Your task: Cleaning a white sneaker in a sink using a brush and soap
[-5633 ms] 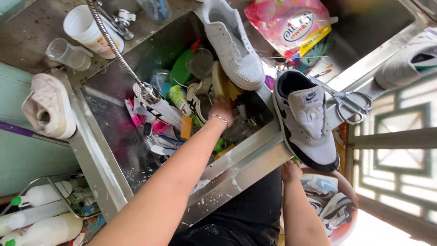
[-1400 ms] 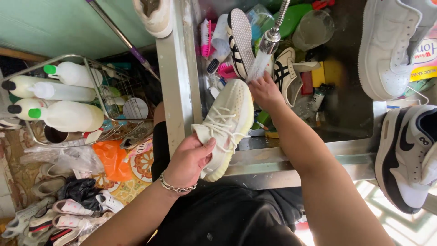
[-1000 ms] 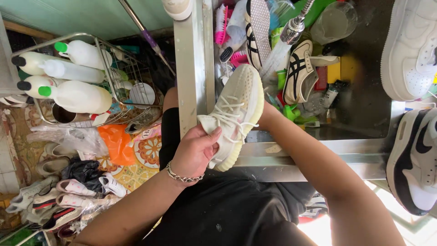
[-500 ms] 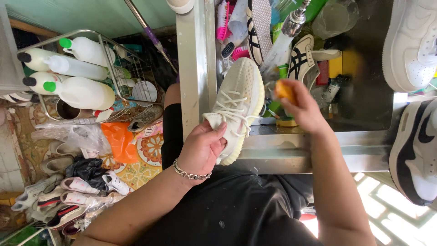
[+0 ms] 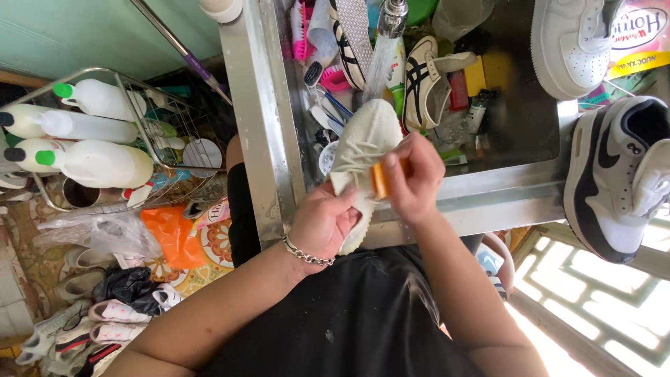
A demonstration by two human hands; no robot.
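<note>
Off to the left of my left hand point(image 5: 322, 222) stands a wire rack of white bottles point(image 5: 91, 157). That hand is clamped round the heel of the cream knit sneaker point(image 5: 363, 150), holding it over the rim of the steel sink point(image 5: 269, 139), toe under the running tap point(image 5: 391, 14). My right hand point(image 5: 413, 176) grips an orange brush point(image 5: 380, 178) against the shoe's side. I judge this the scrubbing step; next calls for firm strokes and a turn of the shoe. Right of that hand sits a black-and-white sneaker point(image 5: 618, 178).
</note>
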